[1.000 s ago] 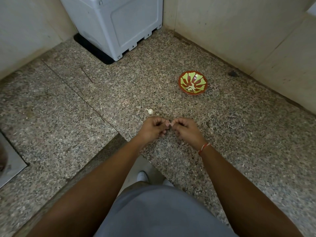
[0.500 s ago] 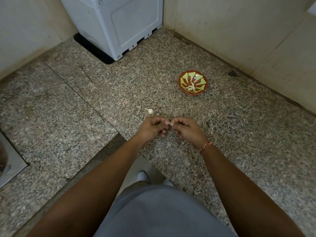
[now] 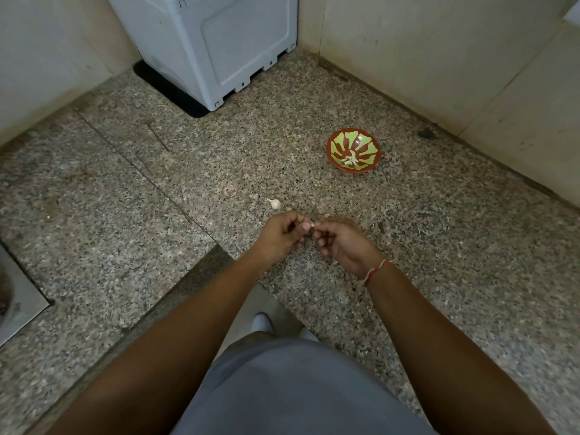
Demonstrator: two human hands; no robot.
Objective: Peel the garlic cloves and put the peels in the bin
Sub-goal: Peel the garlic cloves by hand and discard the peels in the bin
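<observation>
Head view: we are seeing the left hand (image 3: pixel 281 235) and right hand (image 3: pixel 340 243) meeting fingertip to fingertip over the granite counter (image 3: pixel 439 246), fingers curled, pinching a garlic clove (image 3: pixel 309 226), barely visible. Another garlic clove (image 3: pixel 275 203) is lying just beyond; peels are sitting in the bowl (image 3: pixel 352 150).

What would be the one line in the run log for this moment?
left hand: pinches clove | right hand: pinches it too | bowl: peels inside

A speckled granite counter (image 3: pixel 439 246) carries a red-and-green bowl (image 3: pixel 333 145), one garlic clove (image 3: pixel 275 203), and a grey appliance (image 3: pixel 219 42) on a black mat (image 3: pixel 166 89).
</observation>
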